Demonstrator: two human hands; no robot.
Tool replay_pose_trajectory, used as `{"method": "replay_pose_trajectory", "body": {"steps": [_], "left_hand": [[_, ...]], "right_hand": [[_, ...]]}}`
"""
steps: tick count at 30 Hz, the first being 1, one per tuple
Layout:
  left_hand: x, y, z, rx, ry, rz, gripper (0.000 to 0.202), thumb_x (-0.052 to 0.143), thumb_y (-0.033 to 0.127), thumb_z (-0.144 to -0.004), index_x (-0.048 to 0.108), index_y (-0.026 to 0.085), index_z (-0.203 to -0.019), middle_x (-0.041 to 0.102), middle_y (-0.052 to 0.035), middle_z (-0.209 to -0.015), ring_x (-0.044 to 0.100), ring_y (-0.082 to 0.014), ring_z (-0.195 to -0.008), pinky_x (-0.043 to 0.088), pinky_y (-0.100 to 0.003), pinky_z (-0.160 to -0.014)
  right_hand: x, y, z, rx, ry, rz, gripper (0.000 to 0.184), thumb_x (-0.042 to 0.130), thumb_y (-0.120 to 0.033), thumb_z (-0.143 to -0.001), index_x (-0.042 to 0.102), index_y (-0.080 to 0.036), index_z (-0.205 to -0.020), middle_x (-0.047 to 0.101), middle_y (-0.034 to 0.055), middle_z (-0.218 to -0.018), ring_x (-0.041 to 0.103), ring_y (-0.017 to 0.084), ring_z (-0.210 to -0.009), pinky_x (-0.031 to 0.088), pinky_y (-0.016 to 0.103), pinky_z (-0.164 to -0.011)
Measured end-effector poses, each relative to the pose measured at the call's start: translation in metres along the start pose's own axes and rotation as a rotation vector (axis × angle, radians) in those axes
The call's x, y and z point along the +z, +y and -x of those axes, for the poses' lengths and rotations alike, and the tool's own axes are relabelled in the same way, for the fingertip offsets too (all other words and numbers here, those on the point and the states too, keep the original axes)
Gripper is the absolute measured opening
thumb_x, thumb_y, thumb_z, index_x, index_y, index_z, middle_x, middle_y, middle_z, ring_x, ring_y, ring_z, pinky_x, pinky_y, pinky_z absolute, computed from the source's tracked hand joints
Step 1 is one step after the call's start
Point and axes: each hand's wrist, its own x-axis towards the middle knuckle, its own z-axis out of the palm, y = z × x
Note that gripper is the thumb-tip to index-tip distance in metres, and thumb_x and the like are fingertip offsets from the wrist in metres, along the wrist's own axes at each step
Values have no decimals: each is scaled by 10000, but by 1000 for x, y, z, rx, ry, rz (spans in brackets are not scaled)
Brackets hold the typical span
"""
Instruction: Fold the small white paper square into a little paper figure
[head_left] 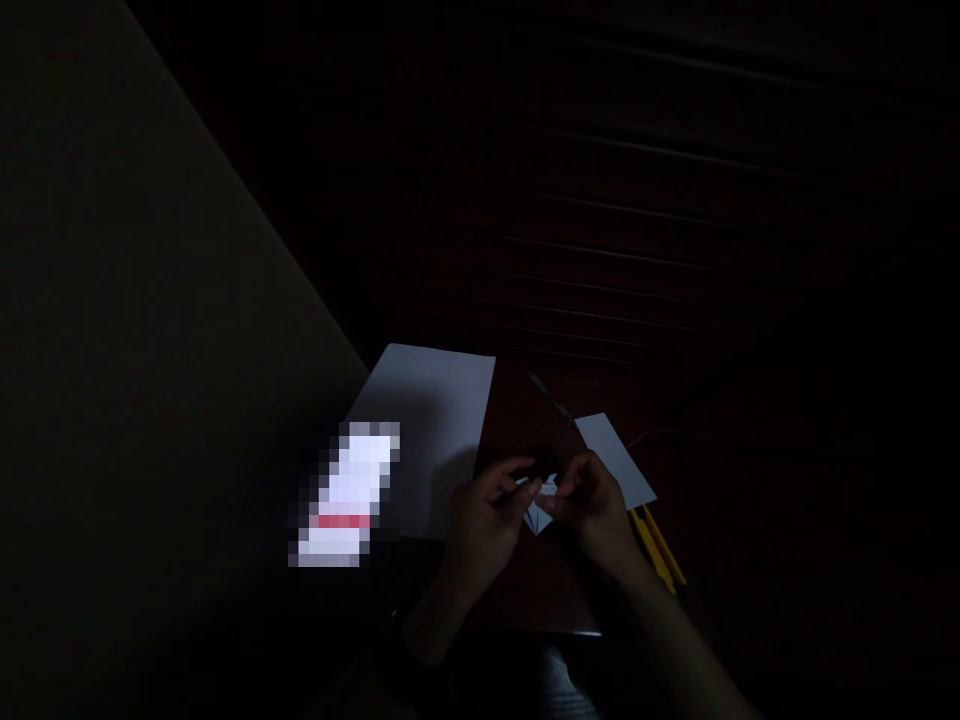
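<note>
White paper piece [536,520]: between the two hands, over the dark tabletop [536,595], one corner pointing down toward the person.
Key relation: hands flank the piece from either side, each thumb meeting its face; neither is clearly nearer, as both touch it.
Long axis: cannot be told, with fingers covering the upper part; the visible corner lies roughly along the midline between the wrists.
Dark lines on the piece: running toward that corner; creases or drawn strokes, the low light does not say.
Left hand [484,520]: fingers curled, thumb tip brought in against the paper's left side in a light pinch.
Right hand [598,510]: fingers bent inward, thumb laid across the right side, the paper pinched there too.
To the left: a large white sheet [442,405], partly in shadow, and a pixelated bright rectangle [349,490] overlapping it.
To the right: a smaller white sheet [616,462] just beyond the right hand, a slim pen [551,398] slanting to its corner, a yellow-and-black tool [656,550] beside the forearm.
</note>
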Motion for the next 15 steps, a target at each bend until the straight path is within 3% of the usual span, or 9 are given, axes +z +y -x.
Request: {"method": "replay_pose_trajectory", "body": {"steps": [3,5,10,15], "left_hand": [[-1,-2,-5,-26,-82,70,397,700,335,-684,621,216,-1055,668,-17,-777,626,-150,-684,468,-217,-594],[-2,-4,-7,-51,-114,95,388,736,329,-636,644,203,-992,684,-36,-853,639,-172,-764,483,-231,-635],[-3,-9,-8,-118,-140,77,173,709,334,-663,678,174,-720,695,-32,-679,636,-167,-649,470,-232,-584],[-3,-9,-6,-103,-84,38,204,710,350,-659,695,188,-783,694,-35,-715,638,-175,-675,465,-229,-570]], "right_hand": [[-3,-5,1,-21,-39,52,318,737,-256,-653,453,-220,-792,527,-41,-692,505,133,-634,410,245,-582],[-4,-6,1,-28,-67,88,320,739,-264,-652,459,-220,-800,533,-38,-699,515,138,-641,419,254,-592],[-4,0,1,-54,-89,169,290,711,-256,-676,487,-221,-856,567,-27,-723,553,158,-684,448,286,-639],[-4,0,3,-15,-200,195,392,742,-245,-651,501,-232,-959,613,-12,-817,586,169,-758,461,291,-672]]}}
